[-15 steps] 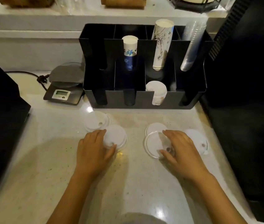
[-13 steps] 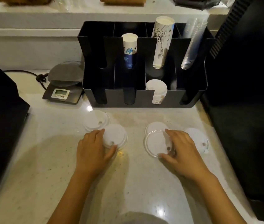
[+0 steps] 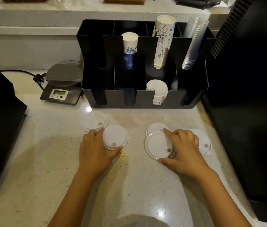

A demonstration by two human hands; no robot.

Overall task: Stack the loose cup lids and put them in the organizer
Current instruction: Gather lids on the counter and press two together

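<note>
Writing first: the tall paper cup stack (image 3: 163, 41) carries a black sketch print and small marks too fine to read, the shorter cup stack (image 3: 130, 49) beside it shows a blue swirl logo, and the scale (image 3: 62, 86) at left has a grey display with no legible digits. On to the action: the left hand (image 3: 95, 149) has its grip clamped on a white lid (image 3: 115, 138), thumb at the near rim, fingers at the far-left edge, on the speckled surface (image 3: 47, 161). Another lid (image 3: 95, 121) lies just behind it, touching or slightly overlapped. The right hand (image 3: 184, 149) pinches a clear-rimmed lid (image 3: 158, 145), which overlaps a white lid (image 3: 155, 127) behind. One more lid (image 3: 205, 143) peeks out to the right, largely hidden by the knuckles. The black organizer (image 3: 145, 102) stands at the back, a lid stack (image 3: 158, 92) already in its third front slot, clear cups (image 3: 193, 45) at the right rear. Dark machines crowd both sides, cut off by the frame; a cable (image 3: 23, 73) trails behind the scale.
</note>
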